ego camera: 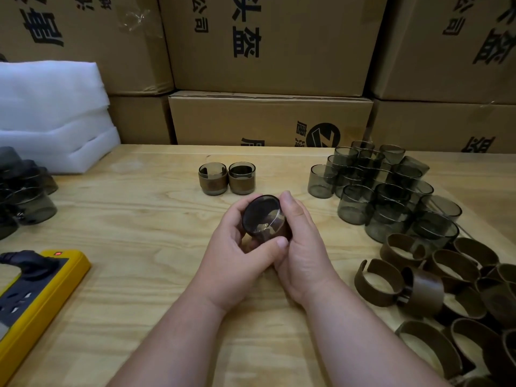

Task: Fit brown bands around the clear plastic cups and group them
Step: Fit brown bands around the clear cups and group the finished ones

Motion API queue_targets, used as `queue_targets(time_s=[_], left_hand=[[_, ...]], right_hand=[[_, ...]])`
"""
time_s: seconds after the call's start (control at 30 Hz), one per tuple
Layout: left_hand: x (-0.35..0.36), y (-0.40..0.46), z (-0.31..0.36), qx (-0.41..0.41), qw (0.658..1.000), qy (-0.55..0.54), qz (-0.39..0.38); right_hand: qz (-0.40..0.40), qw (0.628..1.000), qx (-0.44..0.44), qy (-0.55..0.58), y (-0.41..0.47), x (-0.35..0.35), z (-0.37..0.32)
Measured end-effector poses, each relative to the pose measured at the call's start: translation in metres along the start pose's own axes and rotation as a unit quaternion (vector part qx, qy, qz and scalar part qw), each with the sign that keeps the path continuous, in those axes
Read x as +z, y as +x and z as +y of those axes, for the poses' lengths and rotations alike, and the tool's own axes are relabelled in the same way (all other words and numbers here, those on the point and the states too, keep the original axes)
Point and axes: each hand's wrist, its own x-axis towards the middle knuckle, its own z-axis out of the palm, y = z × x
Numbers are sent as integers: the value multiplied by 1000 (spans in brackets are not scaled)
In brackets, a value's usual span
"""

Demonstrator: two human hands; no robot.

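My left hand (237,247) and right hand (300,241) meet over the middle of the table (139,219), and both are wrapped round one cup (264,219). The left fingers curl behind it and the left thumb (275,244) lies across its near side; the right fingers close on its right side. The cup is tipped so I look into its mouth, and a band (279,229) sits round its lower part. I cannot tell how fully the band is seated.

Just beyond my hands two banded cups (226,178) stand upright side by side, touching or nearly so.

To the right I see a cluster of bare cups (385,188), some upright and some on their sides, packed close. Nearer me on that side lies a heap of loose bands (435,291), open C-shaped rings overlapping one another.

At the far left edge more dark cups (28,191) lie jumbled. Behind them sits a stack of white foam (53,113). Near left, a yellow power strip (36,297) has a lit red switch and a black plug in it. Cardboard boxes (268,51) with printed characters wall off the back.
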Motion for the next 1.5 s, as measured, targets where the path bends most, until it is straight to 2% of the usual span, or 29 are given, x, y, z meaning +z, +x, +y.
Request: queue_targets(time_s=[0.3, 0.7, 0.8, 0.9, 0.97, 1.13, 1.27, 1.4, 1.5], left_hand=[[5, -1, 2, -14, 1000, 3, 19], [5, 0, 0, -9, 1000, -9, 25], [5, 0, 0, 4, 998, -11, 58], [4, 5, -2, -3, 991, -17, 132], [1, 9, -4, -22, 983, -40, 180], [0, 12, -2, -55, 972, -82, 214], [3, 11, 0, -71, 968, -100, 219], [3, 13, 0, -75, 968, -91, 222], [1, 14, -1, -84, 965, -99, 226]], right_hand=[[37, 996, -31, -81, -4, 8, 1], [23, 995, -55, -74, -3, 6, 4], [28, 995, -71, -67, -4, 5, 7], [42, 995, -73, -47, -2, 5, 5], [51, 991, -95, -74, -1, 4, 6], [47, 953, -131, -269, -3, 3, 12], [96, 901, -128, -404, 0, 0, 13], [166, 870, -128, -447, 11, -4, 14], [184, 858, -135, -461, 24, -3, 17]])
